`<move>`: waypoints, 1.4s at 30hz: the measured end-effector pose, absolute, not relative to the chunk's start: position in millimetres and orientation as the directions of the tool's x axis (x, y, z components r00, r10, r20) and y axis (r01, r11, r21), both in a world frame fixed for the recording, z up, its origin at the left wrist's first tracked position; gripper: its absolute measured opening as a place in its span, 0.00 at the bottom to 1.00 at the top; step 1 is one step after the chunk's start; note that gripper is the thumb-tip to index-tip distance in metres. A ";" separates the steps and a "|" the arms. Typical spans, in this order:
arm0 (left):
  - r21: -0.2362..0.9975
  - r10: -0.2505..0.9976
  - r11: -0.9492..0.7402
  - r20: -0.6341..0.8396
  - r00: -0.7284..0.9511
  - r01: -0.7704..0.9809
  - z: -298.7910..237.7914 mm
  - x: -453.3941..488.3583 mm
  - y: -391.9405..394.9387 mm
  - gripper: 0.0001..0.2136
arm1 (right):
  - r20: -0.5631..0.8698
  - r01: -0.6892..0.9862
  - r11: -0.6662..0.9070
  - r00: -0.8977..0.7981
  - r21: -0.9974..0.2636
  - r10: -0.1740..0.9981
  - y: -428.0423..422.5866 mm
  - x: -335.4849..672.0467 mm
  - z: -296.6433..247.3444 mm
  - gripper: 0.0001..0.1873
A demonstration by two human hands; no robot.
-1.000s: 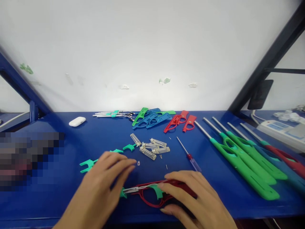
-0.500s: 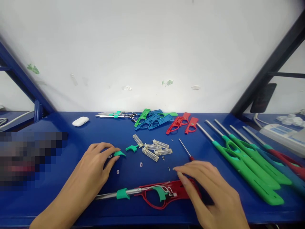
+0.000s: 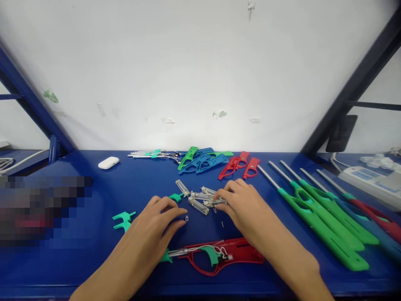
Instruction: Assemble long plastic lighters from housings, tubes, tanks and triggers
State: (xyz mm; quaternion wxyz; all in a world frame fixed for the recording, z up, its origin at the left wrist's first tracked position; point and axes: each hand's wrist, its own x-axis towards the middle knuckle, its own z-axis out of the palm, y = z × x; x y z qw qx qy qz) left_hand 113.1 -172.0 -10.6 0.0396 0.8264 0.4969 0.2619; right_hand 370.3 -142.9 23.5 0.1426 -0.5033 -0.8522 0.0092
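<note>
A red lighter half-shell [image 3: 232, 255] with a green trigger and a metal tube lies open near the table's front edge. My left hand [image 3: 158, 228] hovers just above its left end, fingers curled with the tips drawn together beside a tiny white clip [image 3: 187, 218]; I cannot make out anything held. My right hand [image 3: 242, 205] reaches forward to a cluster of clear plastic fuel tubes [image 3: 199, 198], and its thumb and fingertips pinch one tube [image 3: 214, 202]. A green trigger piece [image 3: 176, 196] lies just left of the tubes.
Finished green, blue and red long lighters [image 3: 316, 213] lie in a row at the right. Blue, green and red empty shells [image 3: 213, 161] and metal tubes [image 3: 153, 154] sit at the back. A white earbud case [image 3: 108, 162] lies back left. Green parts [image 3: 123, 220] lie left of my hand.
My right hand left the red shell and moved forward to the clear tubes, closing on one. My left hand moved back right towards the small clip and the shell's left end.
</note>
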 end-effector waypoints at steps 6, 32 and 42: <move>0.355 0.882 -0.453 0.314 0.352 0.818 -7.5 122.0 -163.9 0.09 | 0.190 0.869 0.479 -0.453 -0.125 0.871 -145.5 369.1 32.2 0.05; 0.772 0.875 -0.472 0.468 0.121 0.426 18.6 116.0 -182.2 0.11 | 0.252 0.543 0.596 -0.578 -0.592 0.777 -153.5 357.3 61.5 0.05; 0.901 0.966 -0.256 0.255 0.050 0.350 36.3 124.2 -185.2 0.09 | 0.350 0.465 0.656 -0.584 -0.595 0.732 -153.6 355.0 62.1 0.13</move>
